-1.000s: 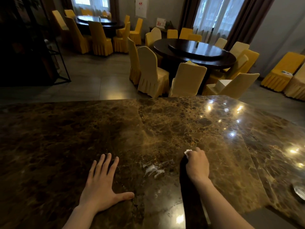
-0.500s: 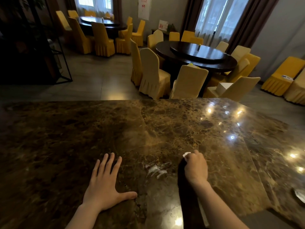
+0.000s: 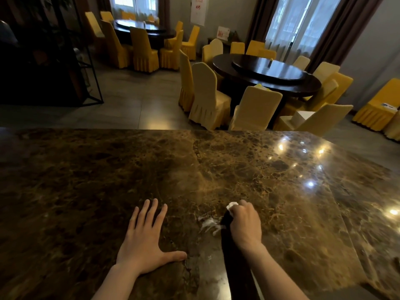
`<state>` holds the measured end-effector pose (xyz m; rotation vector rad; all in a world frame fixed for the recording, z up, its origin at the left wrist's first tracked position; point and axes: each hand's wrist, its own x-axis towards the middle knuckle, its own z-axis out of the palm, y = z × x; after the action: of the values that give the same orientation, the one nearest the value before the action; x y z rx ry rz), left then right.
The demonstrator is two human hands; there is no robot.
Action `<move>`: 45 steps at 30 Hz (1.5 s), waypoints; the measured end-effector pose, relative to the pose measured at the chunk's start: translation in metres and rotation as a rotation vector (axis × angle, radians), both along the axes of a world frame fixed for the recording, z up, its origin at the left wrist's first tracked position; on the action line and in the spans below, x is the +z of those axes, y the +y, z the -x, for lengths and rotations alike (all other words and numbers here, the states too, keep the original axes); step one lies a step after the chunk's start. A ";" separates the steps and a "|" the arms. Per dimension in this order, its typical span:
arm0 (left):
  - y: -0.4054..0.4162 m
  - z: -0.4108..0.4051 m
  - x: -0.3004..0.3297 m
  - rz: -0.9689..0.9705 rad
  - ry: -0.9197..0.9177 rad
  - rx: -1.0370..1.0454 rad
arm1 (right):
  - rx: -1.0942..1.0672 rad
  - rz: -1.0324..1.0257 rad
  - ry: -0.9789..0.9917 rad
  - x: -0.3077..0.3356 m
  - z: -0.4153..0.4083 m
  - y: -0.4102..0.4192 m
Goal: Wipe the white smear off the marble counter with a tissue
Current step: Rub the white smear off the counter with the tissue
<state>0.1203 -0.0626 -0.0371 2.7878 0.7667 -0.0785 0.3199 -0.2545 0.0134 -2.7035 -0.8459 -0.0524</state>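
The left hand [image 3: 145, 241] lies flat on the polished brown marble table [image 3: 86, 180], palm down, fingers spread and pointing away from the person, thumb stretched out to the right; it is open and holds nothing. Just right of that thumb, between the two hands, sits the white smear [image 3: 208, 224], a small patch of streaky white marks on the dark stone (a few fainter flecks show a little nearer the person). The smear's right edge meets the dark reflection cast under the right hand [image 3: 245, 223], so the mark lies just beside that hand, on its left. The right hand is curled into a fist, knuckles up, closed around a small crumpled white tissue [image 3: 231, 205], of which only a corner pokes out at the far end of the fist, by the fingers. The fist rests low on the table surface, right of the smear and not over it. Beyond the table's far edge stand a dark round dining table [image 3: 266, 72] and yellow-covered chairs [image 3: 207, 96].
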 end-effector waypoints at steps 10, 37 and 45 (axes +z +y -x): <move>0.000 0.000 0.000 0.000 0.008 -0.004 | -0.080 -0.080 0.090 0.016 -0.014 -0.003; 0.000 0.002 0.003 0.018 0.011 -0.019 | 0.032 -0.209 0.152 0.016 0.006 0.033; 0.000 0.002 0.001 0.018 0.006 -0.012 | 0.301 -0.064 0.063 0.004 0.025 0.066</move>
<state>0.1187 -0.0627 -0.0358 2.7768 0.7469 -0.0955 0.2951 -0.1884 0.0175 -2.4755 -1.1985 0.0706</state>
